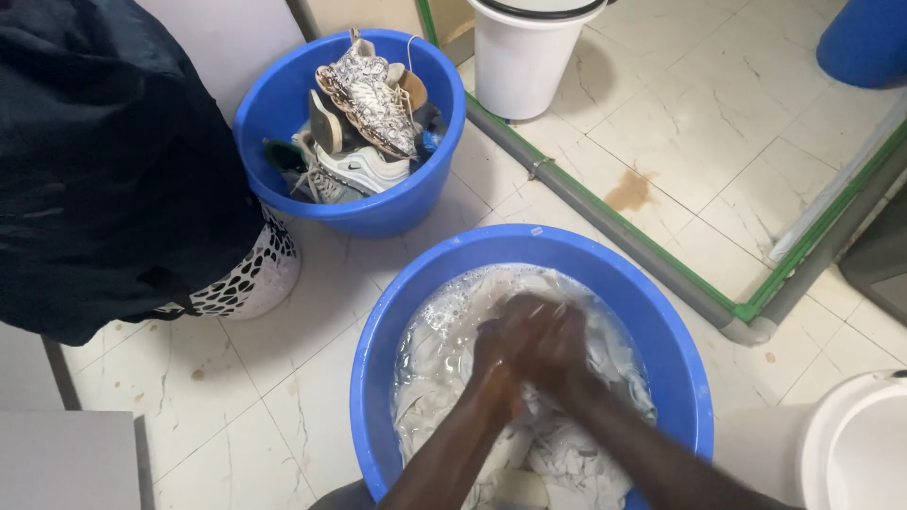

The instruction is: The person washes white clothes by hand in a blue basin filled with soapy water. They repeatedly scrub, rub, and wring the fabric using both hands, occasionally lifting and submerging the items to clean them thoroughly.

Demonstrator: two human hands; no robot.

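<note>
Both hands, the left hand [505, 345] and right hand [557, 342], press together at lower centre of the frame, clenched on a fold of pale wet cloth [444, 378] and blurred as if rubbing it. That cloth lies in soapy water inside the big blue basin [378, 331]. At upper left, a smaller blue basin [274, 104] holds sneakers [364, 113], beside a white bucket [520, 66].

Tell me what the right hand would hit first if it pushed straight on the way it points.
Likely the left hand: the right hand is pressed against it over the pale wet cloth; motion blur hides the exact contact.
</note>
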